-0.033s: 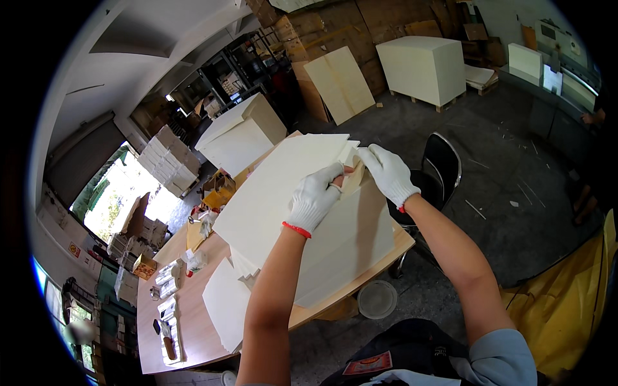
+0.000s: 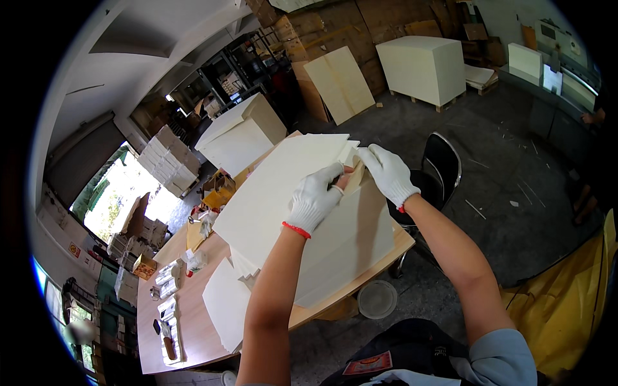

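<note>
A tall stack of large white paper sheets (image 2: 277, 186) stands on the wooden table, its upper sheets shifted out of line with those below. My left hand (image 2: 317, 193), in a white knit glove with a red cuff, is closed on the sheets at the stack's right corner. Its thumb and a fingertip show bare. My right hand (image 2: 386, 170), gloved the same way, is closed over the same corner from the right, its fingertips partly hidden behind the paper. Between the hands the sheet edges (image 2: 354, 180) are bent and look cream-coloured.
The wooden table (image 2: 199, 289) carries a loose white sheet pile (image 2: 226, 302), a brown-handled tool (image 2: 168, 344) and plastic-wrapped packs (image 2: 168, 276). A black chair (image 2: 441, 164) stands right of the table, a round translucent tub (image 2: 378, 299) below its edge. Yellow sheeting (image 2: 566, 296) lies at right.
</note>
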A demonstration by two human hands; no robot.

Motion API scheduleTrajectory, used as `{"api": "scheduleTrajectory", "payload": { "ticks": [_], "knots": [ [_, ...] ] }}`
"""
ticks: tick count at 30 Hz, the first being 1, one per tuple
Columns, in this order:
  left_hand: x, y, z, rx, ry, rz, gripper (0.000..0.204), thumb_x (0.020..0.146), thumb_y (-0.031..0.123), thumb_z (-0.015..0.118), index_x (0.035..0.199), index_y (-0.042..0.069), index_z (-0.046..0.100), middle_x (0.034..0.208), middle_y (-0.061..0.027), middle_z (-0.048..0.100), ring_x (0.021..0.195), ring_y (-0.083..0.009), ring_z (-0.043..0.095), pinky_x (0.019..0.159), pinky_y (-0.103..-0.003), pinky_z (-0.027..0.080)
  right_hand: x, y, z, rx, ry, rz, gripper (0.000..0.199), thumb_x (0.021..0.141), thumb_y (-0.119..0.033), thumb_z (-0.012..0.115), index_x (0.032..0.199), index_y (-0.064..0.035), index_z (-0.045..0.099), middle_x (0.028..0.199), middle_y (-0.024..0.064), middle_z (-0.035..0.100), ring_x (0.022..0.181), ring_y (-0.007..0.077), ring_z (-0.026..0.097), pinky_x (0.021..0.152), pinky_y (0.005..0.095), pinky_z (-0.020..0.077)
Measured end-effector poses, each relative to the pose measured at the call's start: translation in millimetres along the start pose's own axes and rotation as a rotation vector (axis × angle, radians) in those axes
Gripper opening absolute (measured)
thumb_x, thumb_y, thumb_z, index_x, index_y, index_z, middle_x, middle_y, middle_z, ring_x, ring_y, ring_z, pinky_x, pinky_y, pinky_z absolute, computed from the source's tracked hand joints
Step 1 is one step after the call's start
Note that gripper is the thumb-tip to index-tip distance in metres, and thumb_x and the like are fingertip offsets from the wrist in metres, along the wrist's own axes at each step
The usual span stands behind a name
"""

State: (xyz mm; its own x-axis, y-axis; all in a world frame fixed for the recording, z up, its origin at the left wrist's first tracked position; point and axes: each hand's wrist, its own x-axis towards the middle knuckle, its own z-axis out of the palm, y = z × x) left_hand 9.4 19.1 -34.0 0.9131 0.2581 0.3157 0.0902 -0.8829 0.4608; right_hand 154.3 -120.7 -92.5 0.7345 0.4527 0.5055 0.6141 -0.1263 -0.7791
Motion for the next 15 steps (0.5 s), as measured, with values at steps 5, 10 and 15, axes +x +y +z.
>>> {"api": "scheduleTrajectory", "payload": {
  "ticks": [5,10,15],
  "knots": [
    [-2.3,8.4,-2.5,-0.043,-0.053,-0.096,0.035,0.095,0.034,0.076,0.127,0.019,0.074,0.084,-0.0096,0.070,0.081,-0.0287,0.070,0.078,-0.040,0.054,-0.6,3.4,3.1,0.001,0.024,-0.014,0.052,0.108,-0.051,0.042,0.115,-0.0074,0.070,0.106,0.0217,0.074,0.101,0.0440,0.068,0.086,0.0519,0.0505],
    [-1.7,10.4,-2.6,-0.013,-0.051,-0.061,0.033,0.097,0.030,0.074,0.128,0.020,0.073,0.084,-0.0104,0.070,0.079,-0.0283,0.069,0.078,-0.040,0.054,-0.6,4.8,1.8,-0.022,0.018,0.003,0.053,0.108,-0.051,0.042,0.114,-0.0076,0.070,0.103,0.0222,0.074,0.099,0.0442,0.068,0.085,0.0526,0.0504],
    [-4.5,10.4,-2.5,-0.030,0.053,-0.008,0.030,0.100,0.019,0.064,0.129,0.017,0.073,0.086,-0.0122,0.071,0.080,-0.0264,0.068,0.079,-0.038,0.053,-1.2,-4.5,-3.1,-0.014,-0.041,0.044,0.053,0.107,-0.052,0.043,0.113,-0.0081,0.070,0.101,0.0222,0.074,0.098,0.0443,0.068,0.084,0.0531,0.0500]
  ]
}}
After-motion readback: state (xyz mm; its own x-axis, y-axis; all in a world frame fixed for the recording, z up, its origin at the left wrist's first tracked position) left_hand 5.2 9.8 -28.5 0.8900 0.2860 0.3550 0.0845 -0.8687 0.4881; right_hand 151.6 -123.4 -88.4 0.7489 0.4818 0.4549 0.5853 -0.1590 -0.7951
